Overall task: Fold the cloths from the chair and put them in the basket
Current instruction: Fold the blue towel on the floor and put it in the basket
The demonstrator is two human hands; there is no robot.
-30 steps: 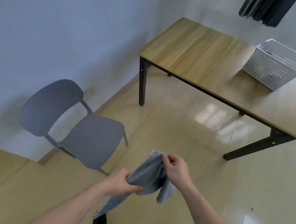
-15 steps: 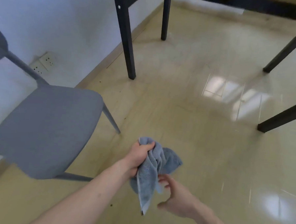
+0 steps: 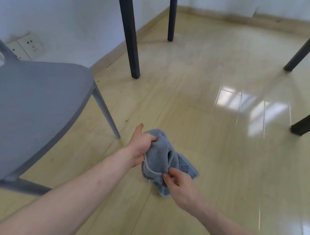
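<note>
The cloth [image 3: 159, 155] hangs bunched in mid-air, right of the chair [image 3: 34, 100]. The left hand [image 3: 142, 145] clamps its top; the right hand [image 3: 179, 185] pinches a lower edge. It looks soft, light and limp, so take it by the corners to spread it.

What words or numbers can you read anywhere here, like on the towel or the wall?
No words or numbers can be read.
The blue cloth, held by the left hand and right hand, carries dark woven marks near its edge: too blurred to tell if they are letters.
The wall socket shows only plug holes, no readable label.
The grey chair bears no text.
</note>
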